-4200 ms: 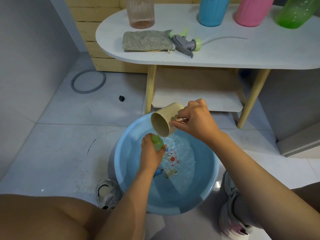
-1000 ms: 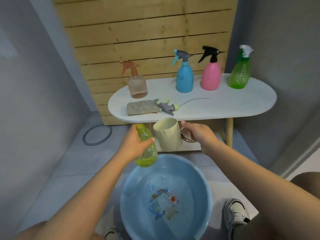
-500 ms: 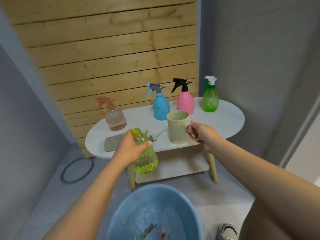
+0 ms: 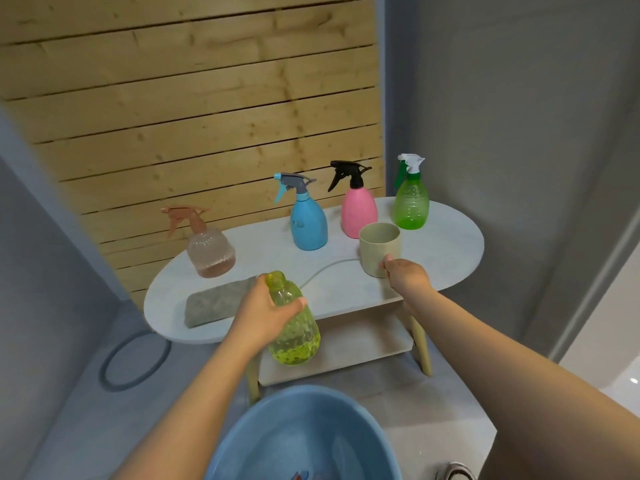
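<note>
Behind everything, a wall of pale wooden slats (image 4: 194, 98) fills the back of the room. In front of it stands a white oval table (image 4: 450, 244) on light wooden legs, with a lower shelf (image 4: 363, 344) under its top. Nearest the camera, on the floor, a blue basin (image 4: 277, 427) holds water. A grey ring (image 4: 135, 358) lies on the floor left of the table.

On the table's left end lies a flat grey cloth (image 4: 211, 304). Four spray bottles stand upright along the back: a peach bottle (image 4: 209, 251), a blue bottle (image 4: 308, 225), a pink bottle (image 4: 358, 213) and a green bottle (image 4: 411, 204), well apart from each other.

The left hand (image 4: 263, 313) is wrapped round the neck and shoulder of a yellow bottle (image 4: 298, 337) with no top, held upright in the air in front of the table's edge, above the basin, with liquid in its bottom.

The right hand (image 4: 405, 277) is curled at the near side of a beige cup (image 4: 377, 249), gripping it; the cup is upright over the table, just in front of the pink bottle, and whether its base touches the top cannot be told. A thin clear tube (image 4: 325, 268) curves across the table between the hands.
</note>
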A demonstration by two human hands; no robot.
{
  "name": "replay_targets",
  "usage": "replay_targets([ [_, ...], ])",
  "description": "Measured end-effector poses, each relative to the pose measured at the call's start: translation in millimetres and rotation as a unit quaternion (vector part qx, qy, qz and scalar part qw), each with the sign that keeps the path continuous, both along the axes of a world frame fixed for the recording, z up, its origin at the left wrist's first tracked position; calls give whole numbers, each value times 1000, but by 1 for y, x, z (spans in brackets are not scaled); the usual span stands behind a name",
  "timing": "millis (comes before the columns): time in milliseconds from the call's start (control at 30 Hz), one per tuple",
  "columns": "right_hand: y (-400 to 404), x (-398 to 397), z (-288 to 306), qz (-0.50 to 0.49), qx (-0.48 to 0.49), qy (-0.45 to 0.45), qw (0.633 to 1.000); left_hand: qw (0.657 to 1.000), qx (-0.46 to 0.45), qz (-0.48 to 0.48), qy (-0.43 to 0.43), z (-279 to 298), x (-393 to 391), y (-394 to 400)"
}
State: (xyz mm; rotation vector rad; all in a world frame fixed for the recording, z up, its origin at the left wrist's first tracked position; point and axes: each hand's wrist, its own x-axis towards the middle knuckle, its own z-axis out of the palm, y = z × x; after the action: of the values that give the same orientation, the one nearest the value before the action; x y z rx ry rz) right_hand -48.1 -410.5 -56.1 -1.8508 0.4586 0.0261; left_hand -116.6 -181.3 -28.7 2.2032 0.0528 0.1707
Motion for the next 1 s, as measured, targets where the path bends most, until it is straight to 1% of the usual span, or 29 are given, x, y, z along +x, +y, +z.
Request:
replay_targets([
  [167,0,1,-3,3,-53,-14,998,1000,4,-8,-1,-2,2,-2],
  [267,3,-5,0,-45,-96,-38,994,1000,0,-18,3,-1,-1,-2],
  [333,6,-15,7,-65,-140,-109,982,1000,0,-25,4,0,-5,-1],
  [367,8,-20,10,-53,-154,-153,975,1000,0,-27,4,0,-7,-1],
  [433,14,-32,18,13,-142,-222,964,999,2,-32,1,1,-11,-1],
  [467,17,-38,21,58,-120,-238,962,999,2,-34,-1,1,-13,0],
  [500,21,-45,24,106,-93,-240,961,999,1,-35,-3,2,-14,0],
  [567,27,-55,24,206,-61,-208,954,999,3,-34,-6,2,-18,1],
  [667,37,-65,19,333,-81,-127,931,1000,8,-24,-10,0,-22,1],
  [767,51,-67,13,416,-85,-76,902,1000,1,-16,-13,0,-23,-2],
  [867,66,-66,6,437,-64,-81,893,999,10,-21,-31,9,-18,-6],
  [1000,72,-56,6,384,-94,-126,910,998,9,-21,-58,19,-1,-16],
])
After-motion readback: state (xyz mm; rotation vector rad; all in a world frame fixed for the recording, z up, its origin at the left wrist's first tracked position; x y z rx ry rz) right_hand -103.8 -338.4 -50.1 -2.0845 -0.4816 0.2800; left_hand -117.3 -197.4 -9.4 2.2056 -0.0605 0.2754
